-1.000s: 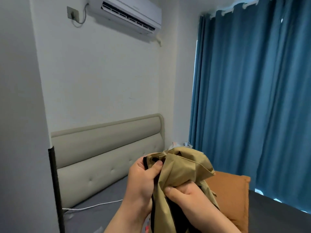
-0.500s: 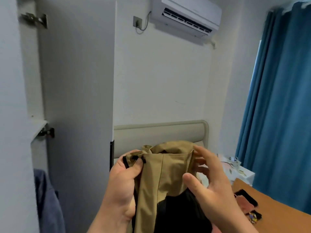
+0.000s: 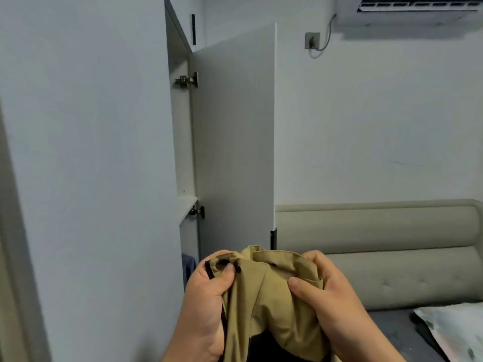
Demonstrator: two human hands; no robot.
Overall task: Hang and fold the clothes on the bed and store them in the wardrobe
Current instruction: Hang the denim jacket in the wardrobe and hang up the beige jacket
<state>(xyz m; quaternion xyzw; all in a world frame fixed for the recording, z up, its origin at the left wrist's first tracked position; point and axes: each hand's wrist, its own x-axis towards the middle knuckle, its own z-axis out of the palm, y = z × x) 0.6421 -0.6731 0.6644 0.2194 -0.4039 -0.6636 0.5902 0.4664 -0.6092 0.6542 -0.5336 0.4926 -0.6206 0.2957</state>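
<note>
Head view, the only camera.

Both hands are raised in the lower middle of the frame, in front of the wardrobe [image 3: 180,131] and the bed's headboard [image 3: 379,244].

Khaki garment [image 3: 269,299]: off the bed and held in the air between the two hands. It is bunched at the top edge, and its fabric hangs down out of the frame. A dark lining or second dark layer shows at the bottom; which one it is cannot be told, as it is cropped.

Left hand [image 3: 209,301]: fingers curled round the garment's left top corner, with the thumb pressed onto the cloth beside a small black fitting. Firm grip.

Right hand [image 3: 329,301]: fingers wrapped behind the right top edge, thumb laid across the front of the fabric. It grips the garment too.

Wardrobe: the white door [image 3: 235,139] stands open, with its edge towards the headboard. Two metal hinges are visible, the upper hinge [image 3: 187,80] well above the inner shelf [image 3: 187,202]. Below the shelf, a blue garment [image 3: 188,267] hangs inside, just left of the left hand.

Surroundings:
- Grey mattress [image 3: 392,330] at lower right, with a pale crumpled item [image 3: 452,327] lying on it.
- Air conditioner [image 3: 413,9] at top right.
- Wall socket [image 3: 311,40] just below and to the left of the air conditioner.
</note>
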